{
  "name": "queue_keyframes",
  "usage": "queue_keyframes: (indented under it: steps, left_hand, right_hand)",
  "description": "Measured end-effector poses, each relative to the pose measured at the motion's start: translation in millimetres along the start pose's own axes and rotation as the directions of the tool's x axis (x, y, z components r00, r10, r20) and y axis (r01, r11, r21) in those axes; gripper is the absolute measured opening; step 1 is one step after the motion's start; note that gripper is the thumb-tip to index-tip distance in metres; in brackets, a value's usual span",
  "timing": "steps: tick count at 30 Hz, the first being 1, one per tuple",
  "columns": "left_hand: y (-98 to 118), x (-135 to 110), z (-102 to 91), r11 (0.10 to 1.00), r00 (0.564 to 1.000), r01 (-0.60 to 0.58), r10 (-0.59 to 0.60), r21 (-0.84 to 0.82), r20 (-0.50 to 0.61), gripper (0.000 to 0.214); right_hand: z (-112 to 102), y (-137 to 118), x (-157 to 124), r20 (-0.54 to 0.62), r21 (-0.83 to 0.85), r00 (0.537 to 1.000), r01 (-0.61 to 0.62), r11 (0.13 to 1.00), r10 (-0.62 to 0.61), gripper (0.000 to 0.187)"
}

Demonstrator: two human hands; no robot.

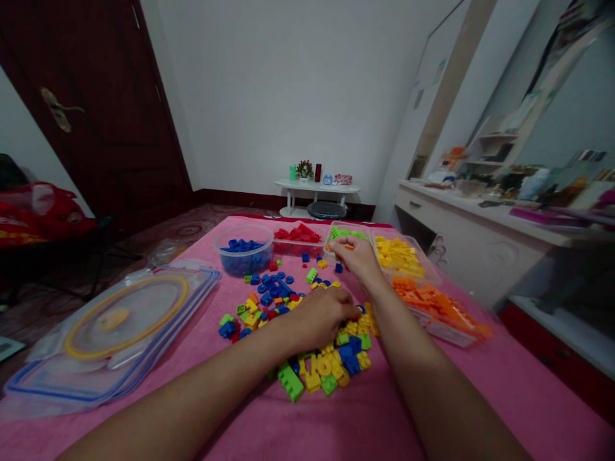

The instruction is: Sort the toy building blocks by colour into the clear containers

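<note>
A heap of mixed plastic bricks (288, 320) in blue, yellow, green and red lies on the pink cloth (365, 422). My left hand (323, 315) rests curled on the heap, its fingers closed down among the bricks; what they hold is hidden. My right hand (353, 255) reaches farther back, fingers pinched near an orange piece at the edge of the green-brick tub (343, 232). Behind stand a round tub of blue bricks (243, 250), a tub of red bricks (298, 235), a tub of yellow bricks (398, 253) and a tub of orange bricks (435, 304).
A stack of clear container lids (115, 326) lies at the left of the table. A dark door (106, 109) is at the back left, a small white side table (317, 189) by the far wall, and a white dresser (485, 237) runs along the right.
</note>
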State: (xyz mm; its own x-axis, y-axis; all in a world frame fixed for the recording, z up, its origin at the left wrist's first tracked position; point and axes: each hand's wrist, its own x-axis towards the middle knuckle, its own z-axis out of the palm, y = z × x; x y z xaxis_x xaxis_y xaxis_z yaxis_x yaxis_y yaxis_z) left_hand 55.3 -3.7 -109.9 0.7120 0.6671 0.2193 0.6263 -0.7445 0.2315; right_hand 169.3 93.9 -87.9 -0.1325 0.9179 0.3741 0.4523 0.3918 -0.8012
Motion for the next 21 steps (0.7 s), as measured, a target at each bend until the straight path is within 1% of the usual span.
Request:
queue_keyframes:
  steps: [2,3,5,7,8,10,12,13,14,16,19,21]
  left_hand:
    - [-3,-1,-0.3,0.994,0.997,0.06,-0.056,0.093,-0.045,0.028]
    - [-5,-2,-0.9,0.99,0.995,0.084,-0.078,0.116,-0.063,0.027]
    - [-10,-5,-2.9,0.987,0.99,0.124,-0.116,0.098,-0.084,0.026]
    - [-16,-7,-5.4,0.989,0.986,0.145,-0.142,0.024,-0.089,0.024]
    - [-19,-8,-6.7,0.988,0.985,0.153,-0.155,-0.026,-0.079,0.024]
    - [-26,-9,-9.4,0.974,0.981,0.182,-0.188,-0.137,-0.039,0.025]
    - [-34,-9,-12.8,0.936,0.971,0.223,-0.239,-0.273,-0.028,0.025]
    - [-38,-9,-15.0,0.905,0.961,0.239,-0.273,-0.351,-0.05,0.025]
    - [-43,-9,-17.6,0.867,0.945,0.25,-0.315,-0.432,-0.085,0.025]
    - [-52,-8,-24.4,0.773,0.898,0.237,-0.406,-0.588,-0.172,0.029]
    - [-63,-9,-36.1,0.661,0.818,0.16,-0.504,-0.733,-0.277,0.035]
    - [-67,-10,-43.0,0.639,0.771,0.111,-0.539,-0.761,-0.34,0.036]
  right_hand:
    - [3,-6,-2,-0.029,0.153,0.999,0.022,0.988,-0.017,0.029]
    - [4,-7,-4,-0.027,0.202,1.0,0.018,0.979,-0.013,0.028]
    - [6,-11,-7,-0.001,0.312,1.0,-0.02,0.95,0.021,0.027]
    - [7,-14,-10,0.033,0.468,0.996,-0.092,0.879,0.087,0.028]
    - [7,-16,-11,0.066,0.558,0.989,-0.147,0.817,0.133,0.03]
    - [7,-20,-12,0.175,0.719,0.959,-0.279,0.637,0.223,0.033]
    - [6,-21,-13,0.314,0.807,0.913,-0.401,0.433,0.26,0.034]
    - [6,-21,-13,0.367,0.824,0.893,-0.442,0.354,0.261,0.035]
    - [6,-20,-13,0.401,0.831,0.878,-0.469,0.299,0.261,0.035]
    - [8,-18,-13,0.434,0.828,0.857,-0.5,0.252,0.277,0.038]
    - [12,-18,-14,0.46,0.812,0.84,-0.529,0.246,0.289,0.047]
    - [15,-20,-16,0.484,0.802,0.834,-0.544,0.247,0.265,0.053]
